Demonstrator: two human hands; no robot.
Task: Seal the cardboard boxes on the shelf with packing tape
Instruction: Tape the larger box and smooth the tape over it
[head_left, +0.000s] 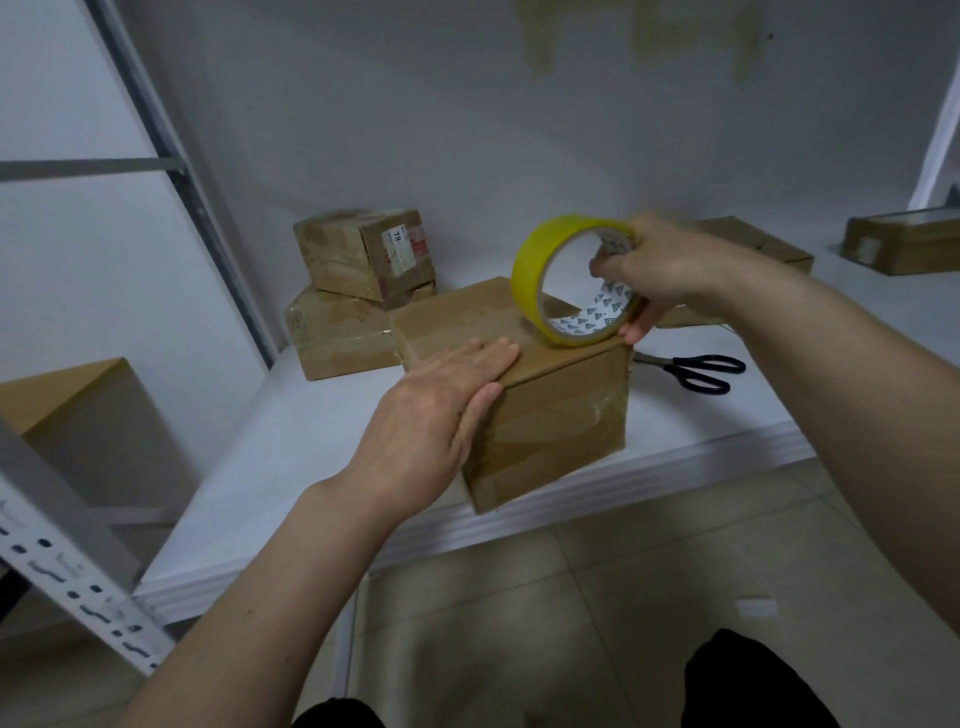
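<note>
Box (545, 415) at front edge of shelf (270, 467), left hand (436, 415) flat with straight fingers on its top, right hand (670, 270) grasping yellow tape roll (530, 270) upright on box's far right corner, scissors (696, 371) just right of box.

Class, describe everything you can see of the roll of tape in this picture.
The tape roll is a wide ring of yellow packing tape on a white core printed with small dark triangle marks. It stands on edge, tilted, on top of the front cardboard box near its right edge. The right hand grips its right side, fingers curled through the core.
</note>
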